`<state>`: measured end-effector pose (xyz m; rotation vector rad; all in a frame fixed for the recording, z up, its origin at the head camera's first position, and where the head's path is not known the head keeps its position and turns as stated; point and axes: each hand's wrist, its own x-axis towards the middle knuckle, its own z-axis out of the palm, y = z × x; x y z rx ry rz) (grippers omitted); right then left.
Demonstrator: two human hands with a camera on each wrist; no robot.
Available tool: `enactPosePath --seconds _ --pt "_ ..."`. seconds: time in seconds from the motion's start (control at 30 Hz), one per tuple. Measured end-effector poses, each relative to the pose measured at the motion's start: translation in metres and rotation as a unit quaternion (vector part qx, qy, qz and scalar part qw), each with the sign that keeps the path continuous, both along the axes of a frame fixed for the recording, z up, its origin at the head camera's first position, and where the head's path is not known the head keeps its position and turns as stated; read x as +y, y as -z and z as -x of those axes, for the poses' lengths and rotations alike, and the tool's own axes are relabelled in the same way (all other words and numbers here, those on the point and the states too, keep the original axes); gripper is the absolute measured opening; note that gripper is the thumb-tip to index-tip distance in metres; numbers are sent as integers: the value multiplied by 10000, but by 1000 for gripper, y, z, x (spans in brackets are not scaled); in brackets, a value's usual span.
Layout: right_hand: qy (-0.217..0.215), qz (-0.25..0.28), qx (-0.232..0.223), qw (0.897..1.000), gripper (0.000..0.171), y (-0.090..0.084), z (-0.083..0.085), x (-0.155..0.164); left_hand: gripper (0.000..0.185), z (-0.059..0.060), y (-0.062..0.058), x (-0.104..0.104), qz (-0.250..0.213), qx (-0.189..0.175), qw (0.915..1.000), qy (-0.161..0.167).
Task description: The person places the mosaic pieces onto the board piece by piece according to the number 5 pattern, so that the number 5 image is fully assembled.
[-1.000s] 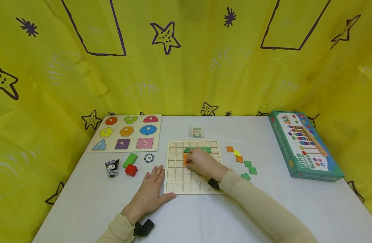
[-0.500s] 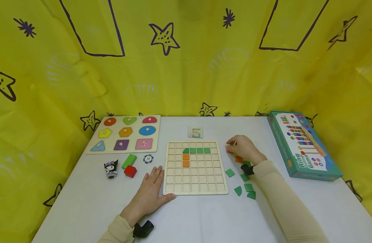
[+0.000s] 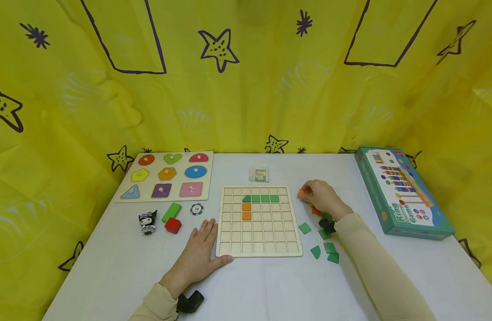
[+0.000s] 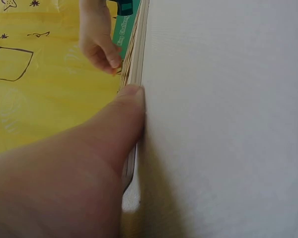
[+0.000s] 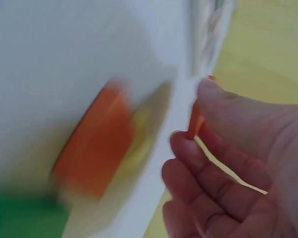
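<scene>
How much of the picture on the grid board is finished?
Only a little. The grid board holds a green row of four and two orange tiles. In hand: the right hand pinches another orange tile, while the left hand rests flat against the board. Left: most squares are bare, and loose green tiles wait beside it.

Far left on the white table (image 3: 109, 276): shape puzzle board (image 3: 165, 176). Nearer, in a row: small dark-eared figurine (image 3: 147, 222), green block (image 3: 171, 211) touching red block (image 3: 173, 225), poker chip (image 3: 196, 208). Far centre: small pattern card (image 3: 259, 174). Far right: teal game box (image 3: 402, 191). Behind: yellow star-printed cloth (image 3: 246, 80).
</scene>
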<state>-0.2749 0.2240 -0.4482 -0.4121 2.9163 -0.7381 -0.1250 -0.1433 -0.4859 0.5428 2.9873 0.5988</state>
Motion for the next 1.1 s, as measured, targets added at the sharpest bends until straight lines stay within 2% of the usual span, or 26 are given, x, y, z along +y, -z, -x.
enactPosePath --seconds 0.13,0.27,0.37,0.5,0.67,0.83,1.1 --pt "-187 614 193 9977 33 -6 -13 -20 100 0 0 1 62 -50 10000 -39" --pt "-568 940 332 9934 30 -10 -30 -50 100 -1 -1 1 56 -80 9999 -57" --pt "-973 855 407 9907 24 -10 -40 -71 100 0 -2 1 39 -99 9999 -50" --pt "-1432 633 495 9864 23 -4 -46 -92 100 0 -2 1 35 -111 9999 -47" --pt "-1494 557 592 9854 12 3 -46 -107 100 0 0 0 34 -70 10000 8" --pt "-1518 237 814 9848 12 5 -46 -114 100 0 1 0 75 -60 10000 23" --pt "-1930 68 1035 9757 4 2 -49 -113 101 0 0 1 110 -109 9999 -33"
